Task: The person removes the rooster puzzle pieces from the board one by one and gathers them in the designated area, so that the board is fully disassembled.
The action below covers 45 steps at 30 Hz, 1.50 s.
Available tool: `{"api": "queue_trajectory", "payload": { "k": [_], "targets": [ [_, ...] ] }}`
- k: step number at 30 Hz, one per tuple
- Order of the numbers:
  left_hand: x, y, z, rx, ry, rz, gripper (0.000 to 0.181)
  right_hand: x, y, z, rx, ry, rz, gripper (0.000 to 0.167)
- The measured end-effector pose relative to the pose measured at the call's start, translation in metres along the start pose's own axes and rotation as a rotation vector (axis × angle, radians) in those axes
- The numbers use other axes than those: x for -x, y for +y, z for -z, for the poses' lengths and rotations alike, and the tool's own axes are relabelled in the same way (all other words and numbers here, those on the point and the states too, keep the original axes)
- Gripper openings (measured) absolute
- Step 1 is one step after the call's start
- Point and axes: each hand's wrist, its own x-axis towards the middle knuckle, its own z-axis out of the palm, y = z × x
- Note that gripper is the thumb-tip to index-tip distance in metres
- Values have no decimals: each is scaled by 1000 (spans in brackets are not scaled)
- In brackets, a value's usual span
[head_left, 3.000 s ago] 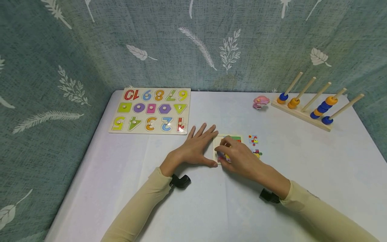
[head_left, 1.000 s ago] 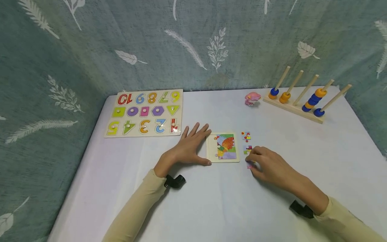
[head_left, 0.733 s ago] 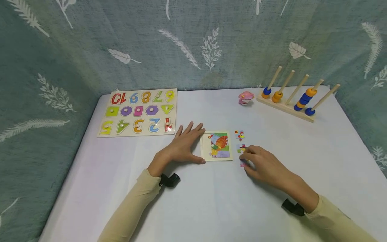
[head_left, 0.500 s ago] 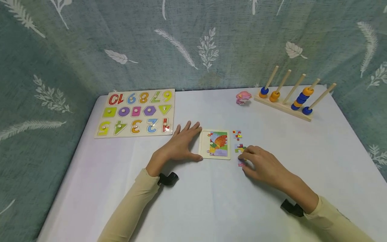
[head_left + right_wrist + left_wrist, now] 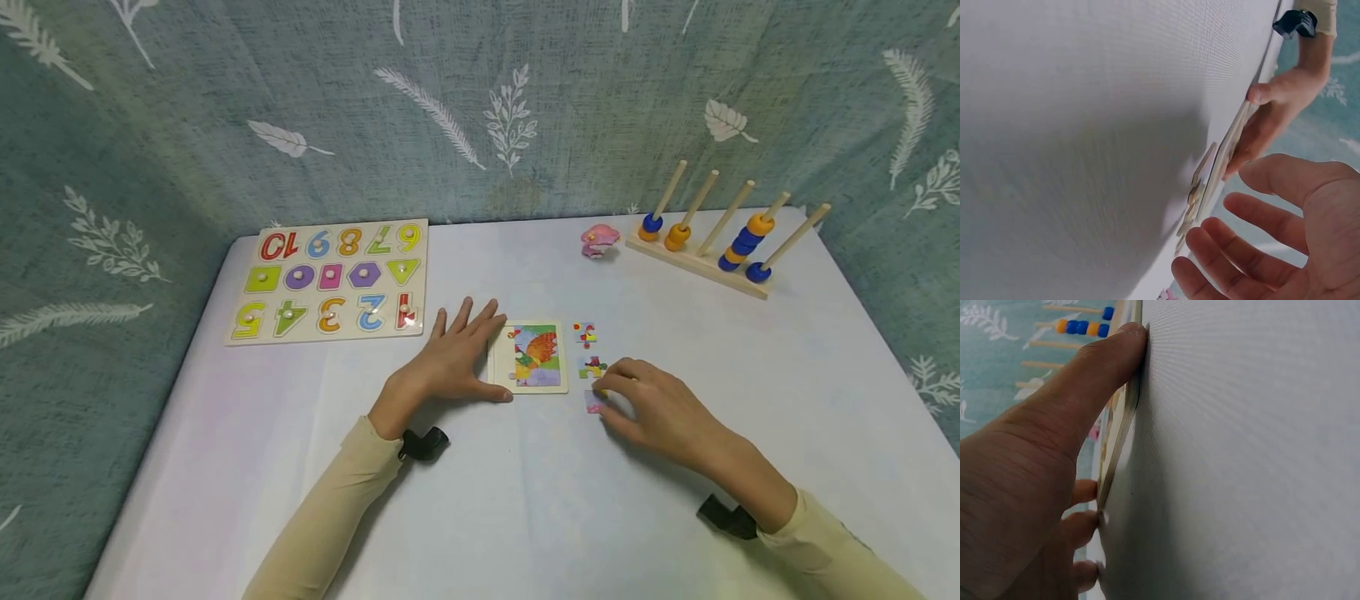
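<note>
Head view: at a white-covered table (image 5: 480, 508), a person's left hand (image 5: 452, 360), fingers spread straight, rests against the left edge of a square, pale wooden puzzle tray (image 5: 500, 360) partly filled with an orange-winged bird picture. The right hand (image 5: 660, 408), thumb and fingertips parted, arches by three small, multicoloured jigsaw pieces (image 5: 592, 366) lined up just right of the tray; whether it touches one, I cannot tell. Beyond are a flat cream board of bright numbers and shapes (image 5: 312, 321), a small pink toy figure (image 5: 599, 239) and a five-peg wooden bead stand (image 5: 697, 265).
</note>
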Motion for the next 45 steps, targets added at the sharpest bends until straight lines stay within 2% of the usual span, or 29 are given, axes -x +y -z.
{"api": "queue_trajectory", "payload": {
  "k": [6, 14, 24, 36, 45],
  "targets": [
    [1, 0, -1, 5, 6, 29, 119, -2, 0, 2, 12, 16, 11, 26],
    [2, 0, -5, -27, 13, 27, 119, -12, -2, 3, 1, 38, 38, 26],
    [4, 2, -4, -45, 0, 59, 120, -54, -13, 3, -20, -29, 62, 26],
    [6, -5, -2, 20, -1, 24, 119, -94, -18, -2, -28, -96, 85, 27],
    [6, -2, -3, 10, 9, 13, 118, -120, -21, -11, -16, -128, 81, 25]
  ]
}}
